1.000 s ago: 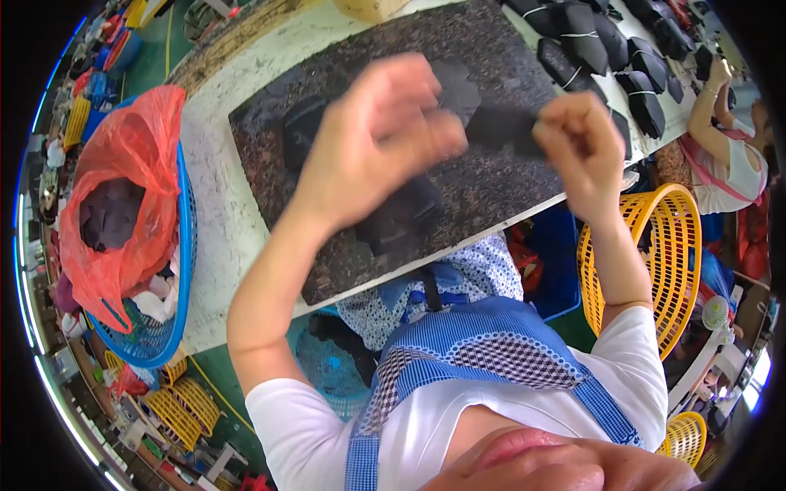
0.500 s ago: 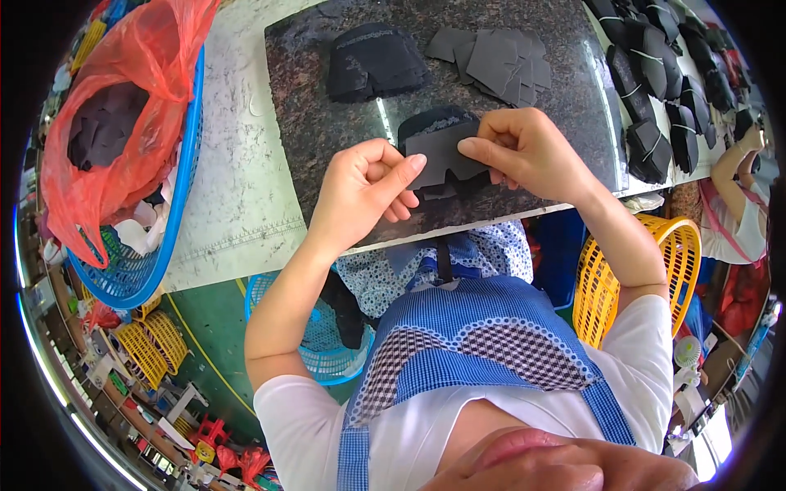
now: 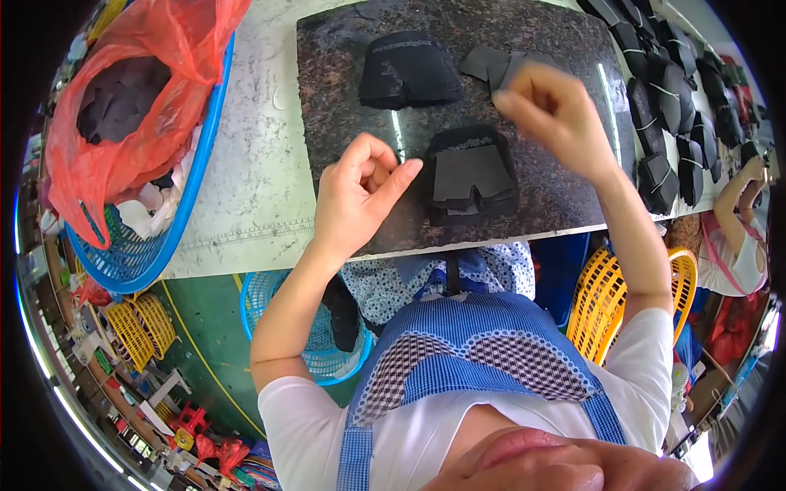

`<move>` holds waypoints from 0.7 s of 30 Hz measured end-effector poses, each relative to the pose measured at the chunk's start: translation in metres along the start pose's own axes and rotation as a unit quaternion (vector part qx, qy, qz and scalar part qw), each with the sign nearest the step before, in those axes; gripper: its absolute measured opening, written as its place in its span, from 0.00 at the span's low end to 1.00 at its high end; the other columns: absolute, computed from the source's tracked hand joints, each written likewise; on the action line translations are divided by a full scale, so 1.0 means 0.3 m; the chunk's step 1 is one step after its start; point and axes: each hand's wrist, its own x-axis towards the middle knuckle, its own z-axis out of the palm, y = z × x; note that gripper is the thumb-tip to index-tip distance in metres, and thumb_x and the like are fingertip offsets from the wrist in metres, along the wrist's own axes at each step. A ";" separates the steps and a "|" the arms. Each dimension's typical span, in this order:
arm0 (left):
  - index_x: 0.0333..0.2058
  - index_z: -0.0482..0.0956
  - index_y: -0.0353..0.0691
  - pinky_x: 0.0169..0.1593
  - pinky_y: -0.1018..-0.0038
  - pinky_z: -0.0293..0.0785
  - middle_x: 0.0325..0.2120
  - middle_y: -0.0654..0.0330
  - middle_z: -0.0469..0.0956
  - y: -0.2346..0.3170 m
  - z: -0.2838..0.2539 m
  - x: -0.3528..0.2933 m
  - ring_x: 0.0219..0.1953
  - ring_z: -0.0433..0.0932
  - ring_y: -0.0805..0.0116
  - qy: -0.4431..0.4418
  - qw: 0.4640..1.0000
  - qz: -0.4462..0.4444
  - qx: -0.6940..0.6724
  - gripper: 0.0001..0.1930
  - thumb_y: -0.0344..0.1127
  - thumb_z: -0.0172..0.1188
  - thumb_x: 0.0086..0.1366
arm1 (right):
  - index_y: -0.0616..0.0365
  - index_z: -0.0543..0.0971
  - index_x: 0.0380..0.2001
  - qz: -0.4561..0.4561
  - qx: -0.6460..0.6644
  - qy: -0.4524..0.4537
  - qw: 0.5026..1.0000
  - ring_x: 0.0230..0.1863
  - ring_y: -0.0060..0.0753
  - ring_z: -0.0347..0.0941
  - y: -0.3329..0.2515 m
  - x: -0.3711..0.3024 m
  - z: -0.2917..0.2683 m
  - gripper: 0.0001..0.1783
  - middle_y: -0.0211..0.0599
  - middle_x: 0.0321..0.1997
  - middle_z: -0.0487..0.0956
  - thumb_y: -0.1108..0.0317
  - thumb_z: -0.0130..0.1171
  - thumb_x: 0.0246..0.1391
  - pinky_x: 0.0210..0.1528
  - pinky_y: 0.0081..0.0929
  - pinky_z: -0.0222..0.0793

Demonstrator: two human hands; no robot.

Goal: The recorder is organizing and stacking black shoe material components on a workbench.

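On the dark speckled slab [image 3: 344,123], a grey card [image 3: 471,173] with a notch in its near edge lies flat on a folded black fabric piece shaped like small shorts [image 3: 509,196]. To its left, above the slab, my left hand [image 3: 356,196] is empty, with its fingers loosely curled and the thumb stretched apart. Over the loose grey cards [image 3: 485,61] at the back is my right hand [image 3: 557,119], smeared by motion; whatever its fingers may hold is hidden. Another black folded piece, or a stack of them [image 3: 409,69], sits at the back left of the slab.
A blue basket [image 3: 184,204] with a red plastic bag [image 3: 123,192] of dark pieces stands at the left. Tied black bundles [image 3: 667,98] line the right side. Below the table edge are a light-blue basket [image 3: 336,368] and a yellow basket [image 3: 594,303]. Another person [image 3: 745,237] is at far right.
Both hands have come off the grey card, which now lies flat on the black piece. My right hand has moved up to the loose cards; the left stays near its place.
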 end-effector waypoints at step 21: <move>0.43 0.82 0.37 0.48 0.63 0.74 0.38 0.59 0.79 0.006 -0.047 0.282 0.44 0.78 0.56 0.052 0.858 0.356 0.366 0.15 0.40 0.69 0.61 | 0.55 0.86 0.33 -0.409 -0.283 0.114 0.860 0.36 0.40 0.79 -0.012 -0.139 0.008 0.12 0.30 0.34 0.82 0.66 0.75 0.44 0.39 0.32 0.75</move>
